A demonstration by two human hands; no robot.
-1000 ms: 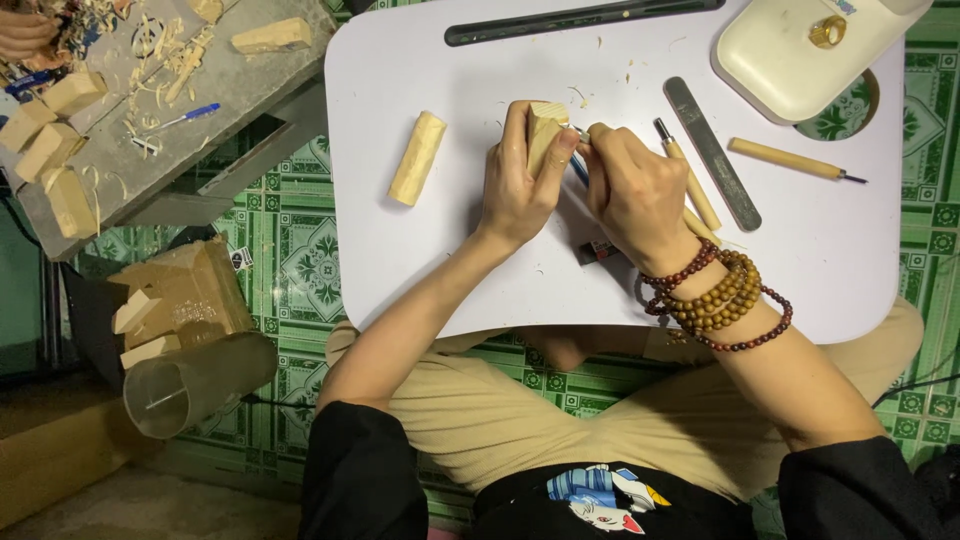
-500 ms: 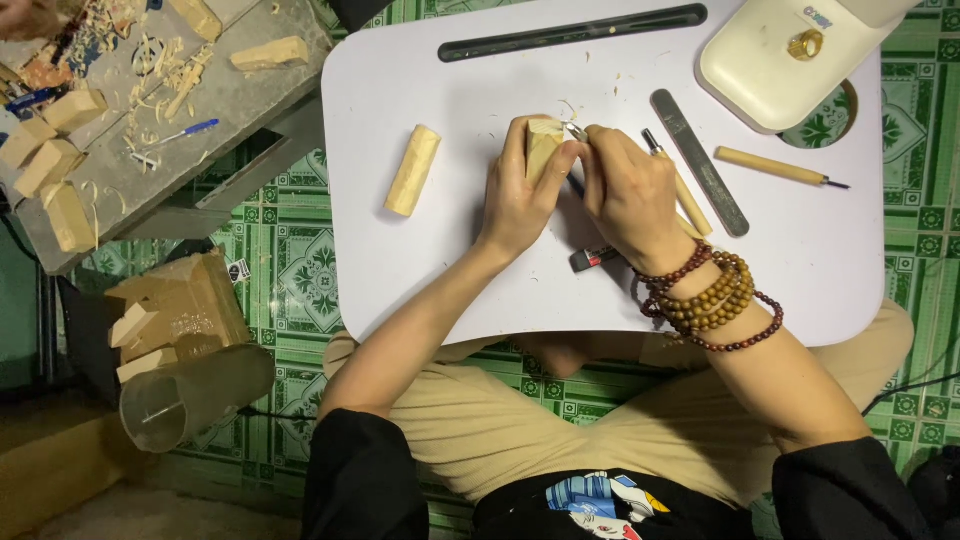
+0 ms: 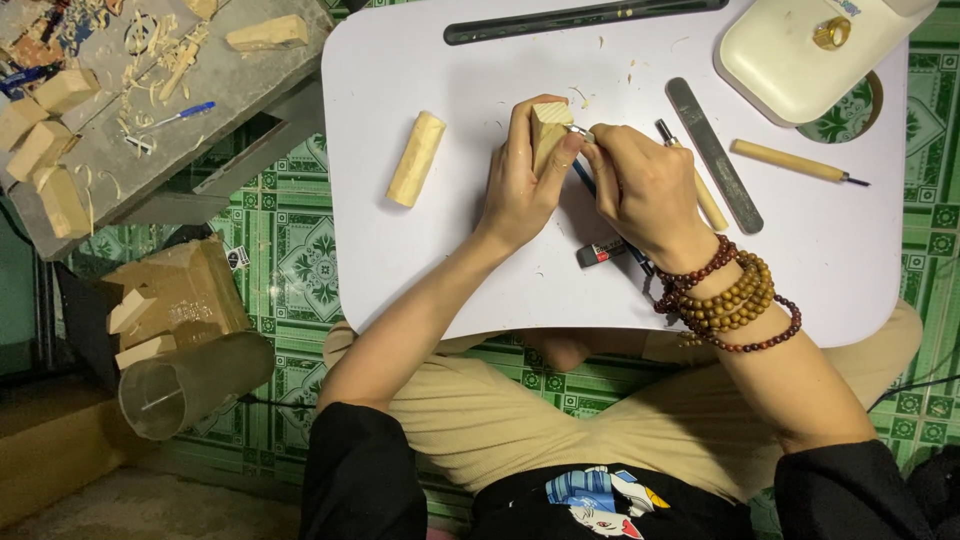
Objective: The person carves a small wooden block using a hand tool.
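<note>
On the surface [image 3: 420, 270] before us: wood block [image 3: 549, 132] at centre; dowel [image 3: 416, 158] to its left; file [image 3: 714, 154] and chisel [image 3: 797, 163] to its right; ruler [image 3: 583, 19] behind.

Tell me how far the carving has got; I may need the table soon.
Done: one rounded wooden piece lies aside. In hand: the left hand grips a squarish wood block while the right hand works a blade at its top. Left: the block looks barely shaped.
</note>
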